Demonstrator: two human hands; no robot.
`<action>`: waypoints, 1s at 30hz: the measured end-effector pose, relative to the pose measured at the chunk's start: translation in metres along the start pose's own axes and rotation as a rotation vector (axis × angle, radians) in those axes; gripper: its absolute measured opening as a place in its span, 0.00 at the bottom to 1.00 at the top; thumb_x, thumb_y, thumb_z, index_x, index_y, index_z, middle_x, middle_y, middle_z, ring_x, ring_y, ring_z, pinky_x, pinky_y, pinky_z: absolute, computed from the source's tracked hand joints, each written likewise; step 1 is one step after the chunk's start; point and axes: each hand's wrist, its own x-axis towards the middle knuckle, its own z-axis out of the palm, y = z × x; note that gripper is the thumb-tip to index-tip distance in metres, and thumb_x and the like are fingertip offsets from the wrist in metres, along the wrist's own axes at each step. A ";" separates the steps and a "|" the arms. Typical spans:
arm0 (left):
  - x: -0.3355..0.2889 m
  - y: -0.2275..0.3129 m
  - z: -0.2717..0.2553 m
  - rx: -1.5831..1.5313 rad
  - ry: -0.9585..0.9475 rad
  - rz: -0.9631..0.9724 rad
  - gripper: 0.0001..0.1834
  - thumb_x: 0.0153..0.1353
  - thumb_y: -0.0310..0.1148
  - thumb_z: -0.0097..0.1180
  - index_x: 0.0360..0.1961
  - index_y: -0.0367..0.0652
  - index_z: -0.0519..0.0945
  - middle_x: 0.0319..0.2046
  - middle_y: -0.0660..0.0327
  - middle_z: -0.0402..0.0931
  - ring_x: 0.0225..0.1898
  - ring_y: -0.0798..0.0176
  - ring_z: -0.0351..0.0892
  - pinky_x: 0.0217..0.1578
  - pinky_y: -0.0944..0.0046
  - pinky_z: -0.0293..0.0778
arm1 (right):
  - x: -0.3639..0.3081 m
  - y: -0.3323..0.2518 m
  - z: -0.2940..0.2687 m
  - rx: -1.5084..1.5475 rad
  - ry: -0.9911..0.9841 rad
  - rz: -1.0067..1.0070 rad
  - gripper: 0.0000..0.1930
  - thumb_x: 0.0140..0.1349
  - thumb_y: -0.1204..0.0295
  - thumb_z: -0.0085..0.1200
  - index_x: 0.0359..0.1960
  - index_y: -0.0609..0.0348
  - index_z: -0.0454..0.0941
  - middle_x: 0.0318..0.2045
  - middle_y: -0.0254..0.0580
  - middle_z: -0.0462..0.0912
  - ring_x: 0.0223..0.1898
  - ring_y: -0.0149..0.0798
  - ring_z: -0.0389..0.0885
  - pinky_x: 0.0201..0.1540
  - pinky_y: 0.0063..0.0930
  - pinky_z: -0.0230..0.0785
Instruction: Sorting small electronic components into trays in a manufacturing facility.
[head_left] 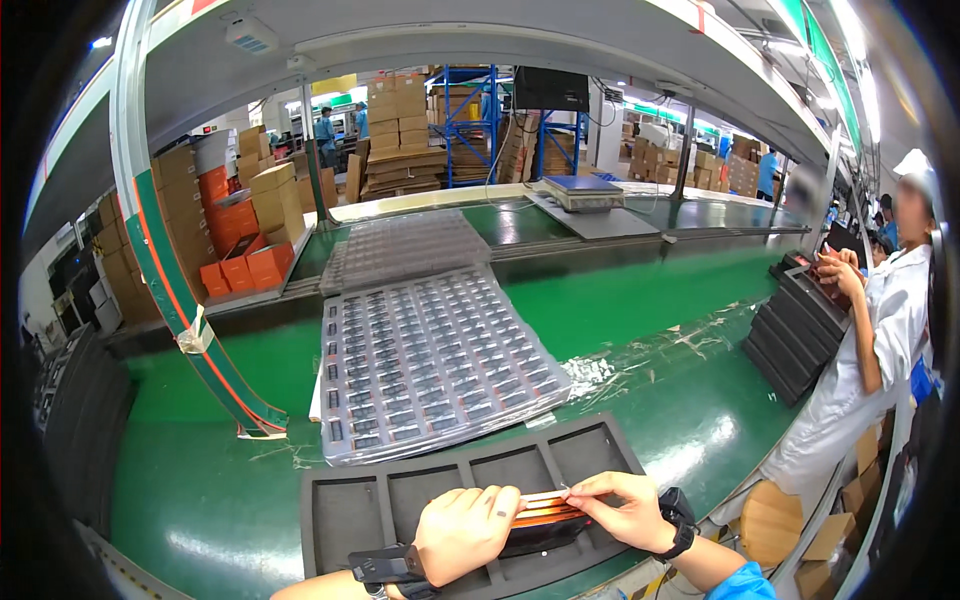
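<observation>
Over the foam tray, my left hand is closed round the left end of a small stack of thin flat pieces with orange edges and a dark front face. The thumb and fingers of my right hand pinch the upper right end of the same stack. The black foam tray has several square recesses and lies beneath both hands, which partly hide it. Beyond it, a clear plastic tray holds rows of small dark parts, apparently on top of other such trays.
More clear trays stand behind. A scale sits across the green bench. On the right, a co-worker in white handles something reddish beside stacked black foam trays. A post rises at left; a wooden stool stands lower right.
</observation>
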 end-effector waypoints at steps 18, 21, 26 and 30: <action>-0.004 -0.002 0.007 -0.043 0.009 0.005 0.10 0.65 0.37 0.58 0.30 0.47 0.73 0.19 0.69 0.71 0.21 0.69 0.75 0.24 0.68 0.72 | -0.005 -0.005 -0.005 -0.403 -0.068 -0.337 0.13 0.46 0.71 0.74 0.35 0.54 0.85 0.44 0.39 0.86 0.41 0.40 0.85 0.44 0.32 0.74; -0.009 0.000 0.011 -0.070 0.042 -0.037 0.10 0.64 0.37 0.59 0.30 0.47 0.73 0.17 0.69 0.71 0.20 0.68 0.75 0.24 0.68 0.72 | -0.016 -0.007 -0.007 -0.494 -0.140 -0.282 0.16 0.46 0.64 0.74 0.37 0.51 0.86 0.49 0.38 0.84 0.45 0.41 0.82 0.48 0.35 0.72; -0.007 0.000 0.011 -0.053 0.028 -0.037 0.11 0.64 0.38 0.60 0.30 0.47 0.73 0.17 0.68 0.73 0.20 0.68 0.77 0.24 0.68 0.72 | 0.001 -0.026 -0.009 -0.607 -0.153 -0.320 0.19 0.48 0.66 0.73 0.42 0.53 0.84 0.48 0.38 0.84 0.43 0.42 0.83 0.48 0.36 0.73; -0.003 0.003 0.002 -0.008 0.011 0.001 0.11 0.63 0.39 0.61 0.30 0.46 0.74 0.19 0.67 0.75 0.21 0.67 0.78 0.25 0.67 0.73 | 0.024 -0.042 0.020 -0.287 -0.119 -0.269 0.20 0.52 0.73 0.70 0.47 0.59 0.79 0.36 0.41 0.85 0.36 0.46 0.83 0.41 0.35 0.74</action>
